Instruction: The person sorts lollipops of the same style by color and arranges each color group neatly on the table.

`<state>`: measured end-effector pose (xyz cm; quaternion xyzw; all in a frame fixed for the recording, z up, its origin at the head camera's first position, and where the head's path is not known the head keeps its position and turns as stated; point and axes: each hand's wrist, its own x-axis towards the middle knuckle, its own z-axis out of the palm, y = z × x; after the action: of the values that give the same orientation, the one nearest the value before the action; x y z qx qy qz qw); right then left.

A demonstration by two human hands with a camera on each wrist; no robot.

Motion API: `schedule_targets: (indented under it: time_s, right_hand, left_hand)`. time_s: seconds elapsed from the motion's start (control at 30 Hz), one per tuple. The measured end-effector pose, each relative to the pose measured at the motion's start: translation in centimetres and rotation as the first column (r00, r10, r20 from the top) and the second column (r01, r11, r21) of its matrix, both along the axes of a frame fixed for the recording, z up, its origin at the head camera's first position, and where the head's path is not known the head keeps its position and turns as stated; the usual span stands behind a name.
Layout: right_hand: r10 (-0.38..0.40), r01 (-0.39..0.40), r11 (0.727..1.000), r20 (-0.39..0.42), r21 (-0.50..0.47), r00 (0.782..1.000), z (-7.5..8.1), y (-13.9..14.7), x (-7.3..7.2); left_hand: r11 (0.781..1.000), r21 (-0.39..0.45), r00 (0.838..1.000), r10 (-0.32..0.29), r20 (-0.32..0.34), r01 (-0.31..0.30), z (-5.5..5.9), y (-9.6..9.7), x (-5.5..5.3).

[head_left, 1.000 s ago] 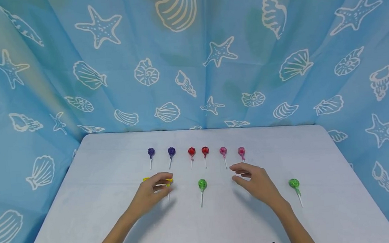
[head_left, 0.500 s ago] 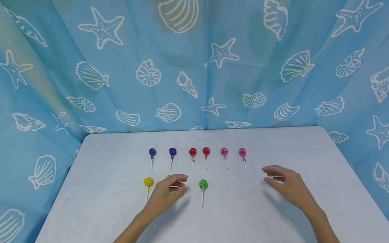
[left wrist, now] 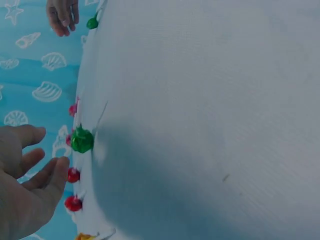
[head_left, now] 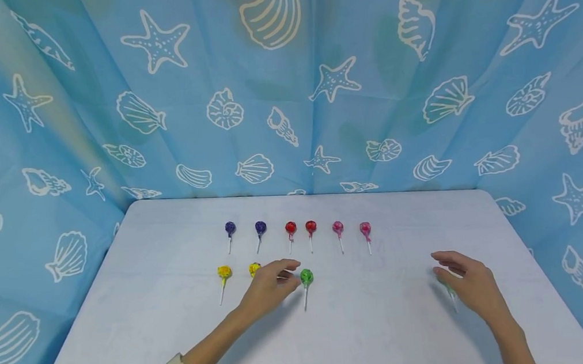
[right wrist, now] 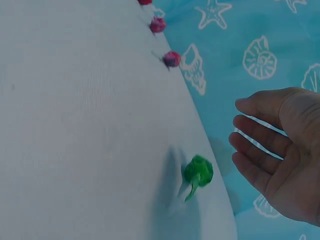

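Observation:
My left hand [head_left: 269, 287] hovers with relaxed, parted fingers just left of a green lollipop [head_left: 307, 276] in the middle of the table. In the left wrist view its fingertips come close to that green wrapped head [left wrist: 82, 140], and nothing is held. Over on the right, my right hand [head_left: 473, 283] is above a second green lollipop [right wrist: 198, 171], covering most of it in the head view. Its fingers are loosely bent and empty in the right wrist view. Two yellow lollipops, one on the left [head_left: 223, 272] and one [head_left: 254, 268] partly behind my left hand, lie nearby.
Along the back of the white table [head_left: 382, 324] runs a row of lollipops: two purple [head_left: 230, 228], two red [head_left: 311, 226] and two pink [head_left: 365, 228]. A blue curtain [head_left: 272, 79] printed with shells and starfish surrounds the back and sides.
My left hand has moved right, from the yellow lollipops toward the middle green one. My right hand has moved right, from near the pink lollipops to over the far-right green one.

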<state>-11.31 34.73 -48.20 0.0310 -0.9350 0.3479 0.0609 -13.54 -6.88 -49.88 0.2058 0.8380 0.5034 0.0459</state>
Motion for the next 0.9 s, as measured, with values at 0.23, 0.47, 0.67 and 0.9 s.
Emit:
schedule_targets:
  time_s: [0.23, 0.47, 0.67, 0.9]
  right_hand:
    - [-0.079, 0.078, 0.997, 0.039, 0.029, 0.996, -0.9, 2.1, -0.4]
    - [-0.075, 0.077, 0.997, 0.178, -0.004, 0.981, -2.1, 3.2, -0.7]
    - [-0.077, 0.087, 0.996, 0.214, -0.037, 0.974, -3.1, 3.7, -0.7]
    - [-0.058, 0.071, 0.997, 0.256, -0.039, 0.965, -3.3, 3.8, -0.7]
  left_hand:
    - [0.995, -0.097, 0.999, -0.01, 0.044, 0.014, -0.5, 0.8, -0.4]
    - [0.99, -0.138, 0.999, 0.025, 0.02, -0.022, -1.0, 1.4, -0.7]
    - [0.988, -0.153, 1.0, 0.019, 0.015, -0.016, -1.4, 1.8, -0.8]
    - [0.988, -0.155, 1.0, 0.003, 0.023, 0.001, -1.6, 2.0, -0.9]
